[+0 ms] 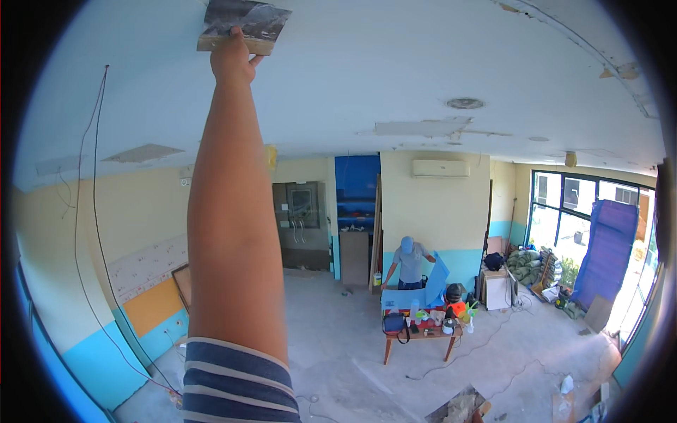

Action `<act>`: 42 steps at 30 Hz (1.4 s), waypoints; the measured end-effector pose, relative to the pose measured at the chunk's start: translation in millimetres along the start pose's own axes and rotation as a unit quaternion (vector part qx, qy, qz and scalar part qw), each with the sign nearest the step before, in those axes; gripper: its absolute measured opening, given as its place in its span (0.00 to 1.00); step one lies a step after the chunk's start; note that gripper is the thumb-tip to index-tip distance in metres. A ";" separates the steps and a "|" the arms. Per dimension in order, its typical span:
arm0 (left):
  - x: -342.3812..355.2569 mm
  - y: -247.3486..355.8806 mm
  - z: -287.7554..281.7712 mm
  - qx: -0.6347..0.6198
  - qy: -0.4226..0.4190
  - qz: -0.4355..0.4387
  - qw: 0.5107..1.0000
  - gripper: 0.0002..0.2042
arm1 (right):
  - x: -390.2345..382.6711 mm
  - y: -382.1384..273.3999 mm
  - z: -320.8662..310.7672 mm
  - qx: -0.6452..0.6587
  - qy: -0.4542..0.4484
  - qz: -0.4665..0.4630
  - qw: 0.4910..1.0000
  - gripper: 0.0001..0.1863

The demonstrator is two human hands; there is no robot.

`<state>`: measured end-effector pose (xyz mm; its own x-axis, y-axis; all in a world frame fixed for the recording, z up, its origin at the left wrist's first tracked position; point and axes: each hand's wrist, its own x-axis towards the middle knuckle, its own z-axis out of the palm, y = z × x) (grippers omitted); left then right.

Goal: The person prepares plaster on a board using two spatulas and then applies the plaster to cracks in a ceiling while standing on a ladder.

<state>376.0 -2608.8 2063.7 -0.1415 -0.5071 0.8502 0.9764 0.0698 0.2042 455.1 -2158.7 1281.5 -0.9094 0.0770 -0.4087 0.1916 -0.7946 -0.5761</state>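
My left arm reaches straight up, and my left hand (233, 59) grips a wide scraper (247, 15) by its wooden back edge. The scraper's grey metal blade has white smears and lies close to or against the white ceiling (367, 63); exact contact is hard to see. At the lower edge a second flat metal scraper (443, 412) bears a lump of grey-white filler (462, 407). Only a small part of my right hand (484, 408) shows at its side, closed on it; the rest is cut off.
A person (410, 264) stands behind a wooden table (388, 338) with a blue sheet, bottles and a bag. Cables (95, 176) hang from the ceiling at left. Sacks (525, 266) are piled by the right window, and a cord (486, 345) crosses the dusty floor.
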 end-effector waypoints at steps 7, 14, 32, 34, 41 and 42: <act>8.7 -41.7 -38.6 -0.135 0.019 -0.089 0.987 0.22 | -23.8 -9.2 -8.7 -0.048 0.000 -0.081 0.996 0.22; -2.6 -25.8 12.1 -0.182 -0.074 -0.049 0.979 0.20 | -46.9 -30.9 -18.5 0.014 0.006 -0.070 0.997 0.21; -38.4 86.8 46.6 0.635 0.013 0.571 0.519 0.14 | -8.4 -18.8 -6.5 0.052 0.010 -0.003 0.999 0.28; -38.7 104.8 54.8 0.593 0.026 0.617 0.517 0.12 | -3.2 -10.8 -3.2 0.058 0.005 0.011 0.998 0.27; -42.9 103.8 10.9 0.511 0.141 0.552 0.644 0.20 | -11.3 -1.4 10.0 0.073 -0.039 0.050 0.995 0.23; -51.3 98.9 3.2 0.488 0.175 0.532 0.669 0.21 | -12.9 2.3 8.8 0.077 -0.026 0.055 0.995 0.23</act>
<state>479.3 -2573.1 2041.8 0.7628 0.1167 0.6360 -0.1017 0.9930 -0.0603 464.0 -2166.8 1291.7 -0.9049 -0.0439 -0.4233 0.2358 -0.8797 -0.4129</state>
